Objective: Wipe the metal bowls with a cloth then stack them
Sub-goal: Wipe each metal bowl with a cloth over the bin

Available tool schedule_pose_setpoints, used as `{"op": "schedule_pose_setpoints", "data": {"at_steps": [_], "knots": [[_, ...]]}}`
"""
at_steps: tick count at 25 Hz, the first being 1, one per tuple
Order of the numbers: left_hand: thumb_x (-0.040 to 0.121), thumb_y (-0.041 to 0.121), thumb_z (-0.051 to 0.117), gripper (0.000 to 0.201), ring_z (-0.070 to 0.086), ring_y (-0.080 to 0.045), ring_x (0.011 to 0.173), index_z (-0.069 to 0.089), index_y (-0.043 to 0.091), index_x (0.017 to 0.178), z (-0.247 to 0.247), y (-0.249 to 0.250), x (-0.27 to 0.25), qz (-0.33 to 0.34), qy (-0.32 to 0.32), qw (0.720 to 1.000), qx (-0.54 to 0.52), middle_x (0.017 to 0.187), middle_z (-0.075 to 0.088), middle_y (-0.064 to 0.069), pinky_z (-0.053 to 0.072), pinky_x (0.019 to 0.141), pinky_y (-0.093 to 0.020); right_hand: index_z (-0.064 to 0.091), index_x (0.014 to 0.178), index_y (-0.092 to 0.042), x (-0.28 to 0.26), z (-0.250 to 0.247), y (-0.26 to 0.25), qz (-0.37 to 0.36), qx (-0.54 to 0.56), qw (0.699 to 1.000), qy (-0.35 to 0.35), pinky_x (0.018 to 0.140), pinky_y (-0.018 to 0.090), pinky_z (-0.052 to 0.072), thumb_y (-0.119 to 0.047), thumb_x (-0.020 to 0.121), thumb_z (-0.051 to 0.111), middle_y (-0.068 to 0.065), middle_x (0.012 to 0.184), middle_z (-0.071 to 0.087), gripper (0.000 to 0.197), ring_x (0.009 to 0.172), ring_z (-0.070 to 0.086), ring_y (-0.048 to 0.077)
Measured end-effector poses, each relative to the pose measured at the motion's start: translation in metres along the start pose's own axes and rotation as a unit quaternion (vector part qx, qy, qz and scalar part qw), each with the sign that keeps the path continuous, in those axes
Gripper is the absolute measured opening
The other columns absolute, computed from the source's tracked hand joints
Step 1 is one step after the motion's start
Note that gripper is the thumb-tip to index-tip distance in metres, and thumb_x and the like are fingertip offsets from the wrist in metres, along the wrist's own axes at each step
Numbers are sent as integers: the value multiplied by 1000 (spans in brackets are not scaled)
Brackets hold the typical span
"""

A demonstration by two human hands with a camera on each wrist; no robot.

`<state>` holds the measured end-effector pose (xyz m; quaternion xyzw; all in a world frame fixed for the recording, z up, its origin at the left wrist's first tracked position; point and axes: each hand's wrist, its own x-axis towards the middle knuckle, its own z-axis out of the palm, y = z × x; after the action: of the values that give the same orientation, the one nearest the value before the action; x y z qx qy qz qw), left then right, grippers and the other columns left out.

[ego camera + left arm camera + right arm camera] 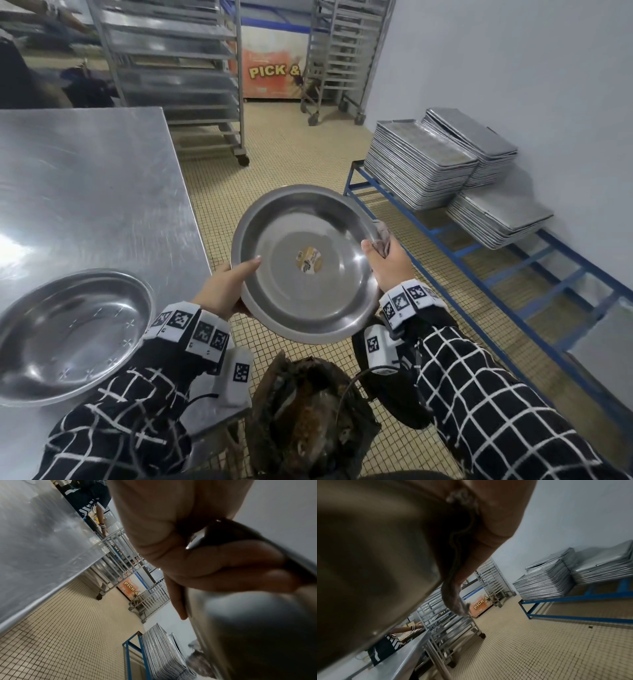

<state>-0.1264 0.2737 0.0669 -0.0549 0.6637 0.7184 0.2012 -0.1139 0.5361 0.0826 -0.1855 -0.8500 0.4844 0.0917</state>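
I hold a round metal bowl (308, 260) tilted up in the air over the floor, with a paper label at its centre. My left hand (227, 286) grips its left rim, thumb inside and fingers behind. My right hand (388, 262) grips the right rim and pinches a grey cloth (382, 240) against it. The cloth (455, 601) hangs below the rim in the right wrist view. In the left wrist view my fingers (223, 563) curl round the bowl's edge (257, 628). A second metal bowl (68, 334) rests on the steel table (85, 178) at lower left.
Wheeled metal tray racks (178, 75) stand beyond the table. Stacks of baking trays (431, 164) sit on a blue frame (479, 260) along the right wall. A dark bag (308, 421) lies on the tiled floor near my feet. Another person (406, 628) works at the table's far end.
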Motion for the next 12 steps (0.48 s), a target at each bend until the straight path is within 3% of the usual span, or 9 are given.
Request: {"op": "schedule_pose_setpoints", "data": {"at_steps": [3,7,9,12], "knots": [[89,32,60,42,69,-26,68,55,6,121,0,-2,3,37,10,999,-2,83,70,-11,55,57,-35,57,110,-21,-1,3,4,19,27,999,21,65,19,44,-23,92,59,-4,95,63,18,84,60,10],[83,23,68,64,71,-22,83,34,23,137,10,-2,3,149,35,987,41,105,65,-6,59,66,-36,57,102,-12,-9,21,-2,79,130,980,127,58,19,47,-18,92,57,-2,89,63,11,78,62,10],[83,19,69,54,71,-21,85,40,22,129,23,-4,-2,161,25,986,42,102,65,-2,58,63,-29,55,96,-16,-17,32,-11,94,183,966,158,60,20,47,-17,93,55,-3,86,62,4,78,63,11],[87,15,63,15,68,-25,87,56,20,99,33,-6,-5,140,55,988,30,90,67,-4,55,62,-24,53,101,-18,-30,44,-20,70,201,966,150,66,23,50,-22,96,52,-4,87,62,8,77,62,10]]}}
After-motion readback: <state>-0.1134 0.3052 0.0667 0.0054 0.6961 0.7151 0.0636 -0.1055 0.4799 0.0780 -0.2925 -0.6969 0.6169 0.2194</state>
